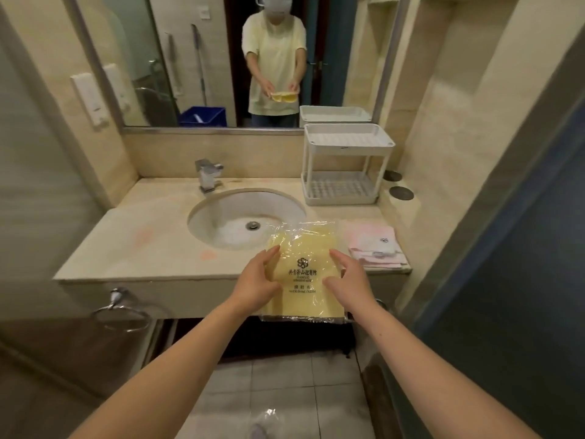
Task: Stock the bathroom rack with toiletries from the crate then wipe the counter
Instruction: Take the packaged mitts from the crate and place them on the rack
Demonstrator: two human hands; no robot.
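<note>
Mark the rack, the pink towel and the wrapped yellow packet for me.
rack (348,147), head view, front wall of its top shelf.
pink towel (373,245), head view, middle of the folded top face.
packet (302,272), head view, printed label at its middle.

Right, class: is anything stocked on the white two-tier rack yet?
No, both tiers of the white rack are bare slotted trays; the left hand and right hand hold the yellow packet.

Small print on the packet (302,248) seems blurred beyond reading.
</note>
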